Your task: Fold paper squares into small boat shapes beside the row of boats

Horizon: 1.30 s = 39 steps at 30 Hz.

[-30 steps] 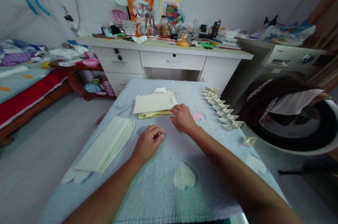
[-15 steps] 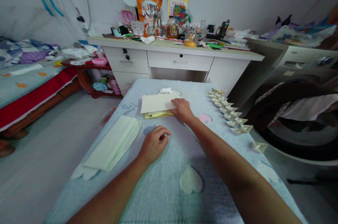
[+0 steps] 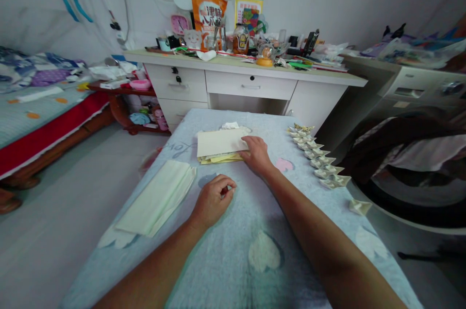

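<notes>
A stack of cream and yellowish paper (image 3: 222,144) lies toward the far end of the cloth-covered table. My right hand (image 3: 257,153) is at the stack's right end, fingertips over the top sheet and thumb at its edge, closed on the paper. Nearer to me, my left hand (image 3: 214,198) rests above the cloth with its fingers curled in and thumb against them; nothing shows in it. To its left lies a folded bundle of pale green paper (image 3: 156,198). Small folded paper boats (image 3: 320,161) form a row along the right side, and a single paper boat (image 3: 360,207) sits closer to me.
A crumpled white tissue (image 3: 230,125) lies behind the stack. Beyond the table stands a white desk (image 3: 251,86) crowded with jars, a snack bag and small items. A washing machine (image 3: 411,90) is at the right, a bed (image 3: 43,105) at the left.
My right hand has slid slightly right along the stack's end, its fingers now nearer the top sheet's edge. The left hand keeps its curled pose. The view has shifted a little.
</notes>
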{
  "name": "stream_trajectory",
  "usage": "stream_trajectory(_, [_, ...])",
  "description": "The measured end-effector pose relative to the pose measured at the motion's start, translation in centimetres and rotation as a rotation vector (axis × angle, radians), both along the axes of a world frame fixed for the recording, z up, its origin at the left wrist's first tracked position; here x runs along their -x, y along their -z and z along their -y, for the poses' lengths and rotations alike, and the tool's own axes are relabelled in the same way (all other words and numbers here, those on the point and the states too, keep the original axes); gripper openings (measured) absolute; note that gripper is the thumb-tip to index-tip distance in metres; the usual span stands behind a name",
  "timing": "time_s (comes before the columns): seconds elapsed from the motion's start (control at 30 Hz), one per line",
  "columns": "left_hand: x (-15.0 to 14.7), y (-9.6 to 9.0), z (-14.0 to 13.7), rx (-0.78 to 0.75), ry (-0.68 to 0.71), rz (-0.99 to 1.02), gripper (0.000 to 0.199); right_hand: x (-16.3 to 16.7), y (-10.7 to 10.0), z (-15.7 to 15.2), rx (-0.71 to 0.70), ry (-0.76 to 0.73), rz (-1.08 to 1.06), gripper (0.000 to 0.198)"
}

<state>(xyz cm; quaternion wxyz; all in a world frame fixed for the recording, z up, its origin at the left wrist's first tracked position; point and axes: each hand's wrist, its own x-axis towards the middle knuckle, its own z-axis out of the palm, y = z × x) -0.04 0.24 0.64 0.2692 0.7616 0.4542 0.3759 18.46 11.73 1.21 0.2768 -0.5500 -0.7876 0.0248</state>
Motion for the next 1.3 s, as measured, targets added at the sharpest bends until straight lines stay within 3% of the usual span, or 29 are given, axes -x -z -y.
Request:
stream_trajectory(0.13, [-0.1, 0.1, 0.0, 0.002, 0.007, 0.004, 0.014, 1.0, -0.6, -0.5, 0.049, -0.085, 0.080, 0.033])
stream_trajectory(0.37, [-0.1, 0.1, -0.1, 0.000, 0.002, -0.010, 0.013, 3.4, -2.1, -1.2, 0.090, -0.098, 0.218, 0.037])
stream_trajectory(0.5, [-0.1, 0.1, 0.0, 0.004, 0.004, -0.016, 0.013, 4.2, -2.5, -1.4, 0.093, -0.085, 0.248, 0.024])
stream_trajectory(0.67, [0.0, 0.1, 0.0, 0.009, 0.003, -0.023, 0.014, 4.4, -2.1, -1.5, 0.086, -0.020, 0.225, 0.028])
stream_trajectory(0.77, [0.0, 0.1, 0.0, 0.010, 0.011, -0.023, 0.014, 4.4, -1.7, -0.8, 0.027, -0.003, 0.162, 0.027])
stream_trajectory(0.93, [-0.1, 0.0, 0.1, 0.017, 0.021, -0.021, 0.013, 4.7, -1.2, 0.7, -0.113, -0.147, 0.145, 0.016])
stream_trajectory(1.3, [0.0, -0.3, 0.0, 0.005, -0.034, -0.013, 0.014, 6.1, -0.8, 1.2, -0.138, -0.149, 0.243, 0.023])
